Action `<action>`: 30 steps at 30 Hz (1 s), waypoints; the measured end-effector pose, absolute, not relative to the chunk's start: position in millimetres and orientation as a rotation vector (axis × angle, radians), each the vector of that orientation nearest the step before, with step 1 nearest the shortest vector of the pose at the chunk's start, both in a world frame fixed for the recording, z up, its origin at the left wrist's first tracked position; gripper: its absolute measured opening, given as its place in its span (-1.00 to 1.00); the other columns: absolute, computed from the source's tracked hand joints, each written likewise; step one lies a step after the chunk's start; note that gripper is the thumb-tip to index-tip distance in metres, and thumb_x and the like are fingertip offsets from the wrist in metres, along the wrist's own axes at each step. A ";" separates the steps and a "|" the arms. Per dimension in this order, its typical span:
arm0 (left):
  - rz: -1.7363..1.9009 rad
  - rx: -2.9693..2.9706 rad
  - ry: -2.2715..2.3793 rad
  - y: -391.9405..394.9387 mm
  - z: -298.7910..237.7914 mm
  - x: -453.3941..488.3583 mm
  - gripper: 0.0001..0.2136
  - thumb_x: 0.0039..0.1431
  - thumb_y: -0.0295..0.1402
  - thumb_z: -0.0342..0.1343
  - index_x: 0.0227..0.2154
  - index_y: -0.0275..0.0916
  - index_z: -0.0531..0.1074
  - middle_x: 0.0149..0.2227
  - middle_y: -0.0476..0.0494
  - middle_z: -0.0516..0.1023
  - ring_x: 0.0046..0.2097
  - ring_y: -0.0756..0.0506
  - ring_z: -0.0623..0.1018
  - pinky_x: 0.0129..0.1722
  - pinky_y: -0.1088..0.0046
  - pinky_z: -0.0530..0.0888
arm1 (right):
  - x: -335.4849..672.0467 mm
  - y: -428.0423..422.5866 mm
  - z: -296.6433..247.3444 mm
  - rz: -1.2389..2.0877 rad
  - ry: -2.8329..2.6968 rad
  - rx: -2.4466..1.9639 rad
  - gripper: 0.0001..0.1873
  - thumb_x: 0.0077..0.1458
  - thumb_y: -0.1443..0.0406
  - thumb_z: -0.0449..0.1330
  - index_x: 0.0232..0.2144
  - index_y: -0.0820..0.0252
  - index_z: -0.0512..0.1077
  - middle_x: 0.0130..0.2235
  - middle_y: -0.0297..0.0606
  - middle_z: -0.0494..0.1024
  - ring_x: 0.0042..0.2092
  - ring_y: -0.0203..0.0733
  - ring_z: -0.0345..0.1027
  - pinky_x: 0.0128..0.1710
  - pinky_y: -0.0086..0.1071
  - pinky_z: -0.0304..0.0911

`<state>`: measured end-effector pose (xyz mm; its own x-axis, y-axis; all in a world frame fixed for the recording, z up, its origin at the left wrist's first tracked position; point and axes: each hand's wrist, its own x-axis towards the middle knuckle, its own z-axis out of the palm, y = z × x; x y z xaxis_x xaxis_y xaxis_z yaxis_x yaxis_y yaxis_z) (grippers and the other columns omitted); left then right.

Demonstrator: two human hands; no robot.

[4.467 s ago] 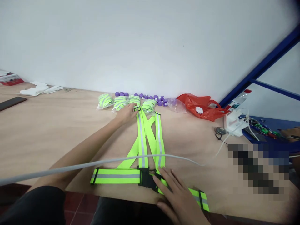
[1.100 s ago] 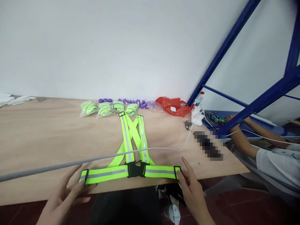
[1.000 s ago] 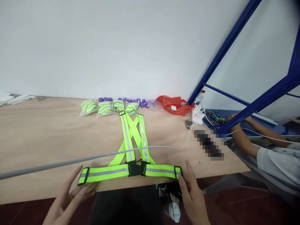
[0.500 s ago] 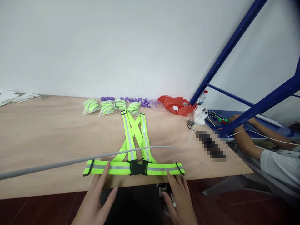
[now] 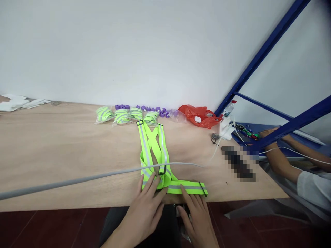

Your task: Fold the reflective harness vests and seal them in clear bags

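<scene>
A yellow-green reflective vest made of elastic straps lies at the table's front edge, its shoulder straps crossing toward the back. The left end of its waist band is doubled inward over the middle, and a black slider shows there. My left hand rests on this fold with fingers stretched out and spread. The central buckle is hidden from view. On the right, the waist band lies flat, and my right hand touches its lower edge with straight fingers. A grey cable passes above the vest.
Several bagged vests and purple rolls line the wall. Farther right are a red plastic bag, a bottle and a blurred dark object. Another person's arms reach past a blue metal frame.
My left hand has moved right, folding the left end of the waist band inward over the middle. My right hand stays by the right end. The view has shifted slightly.
</scene>
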<state>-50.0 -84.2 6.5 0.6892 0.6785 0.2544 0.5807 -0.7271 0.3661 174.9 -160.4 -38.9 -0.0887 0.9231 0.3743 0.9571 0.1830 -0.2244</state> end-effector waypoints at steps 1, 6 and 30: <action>0.537 2.659 1.008 -82.5 7.4 -51.4 -0.51 0.27 -0.55 0.03 0.24 -0.09 0.36 0.35 -0.26 0.29 0.42 -0.39 0.18 0.32 -0.32 0.15 | 176.6 -159.7 -37.6 -0.108 -2.036 -1.769 -0.28 0.39 0.19 0.00 0.48 -0.08 -0.16 0.18 -0.16 0.52 0.18 0.15 0.41 0.11 0.08 0.33; 0.504 2.723 0.923 -73.2 16.4 -58.4 -0.62 0.29 -0.58 0.00 0.08 -0.13 0.46 0.39 -0.18 0.24 0.44 -0.38 0.10 0.35 -0.37 -0.02 | 180.4 -156.2 -37.3 -0.058 -2.071 -1.814 -0.28 0.38 0.18 0.03 0.47 -0.08 -0.13 0.18 -0.15 0.52 0.22 0.14 0.37 0.17 0.08 0.28; 0.785 2.568 0.718 -32.7 22.9 -74.4 -0.77 0.39 -0.37 0.09 0.07 -0.14 0.43 0.07 -0.24 0.53 0.09 -0.22 0.52 0.05 0.20 0.50 | 185.0 -151.3 -51.1 -0.108 -1.900 -1.754 -0.45 0.42 0.19 0.00 0.40 0.04 0.13 0.10 -0.08 0.58 0.10 0.11 0.46 0.09 0.02 0.29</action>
<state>-74.4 -32.7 22.9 0.7166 0.5617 0.4134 0.3617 -0.8061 0.4683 185.0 -151.3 -51.1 -0.0007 0.8990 0.4380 0.9428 0.1467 -0.2995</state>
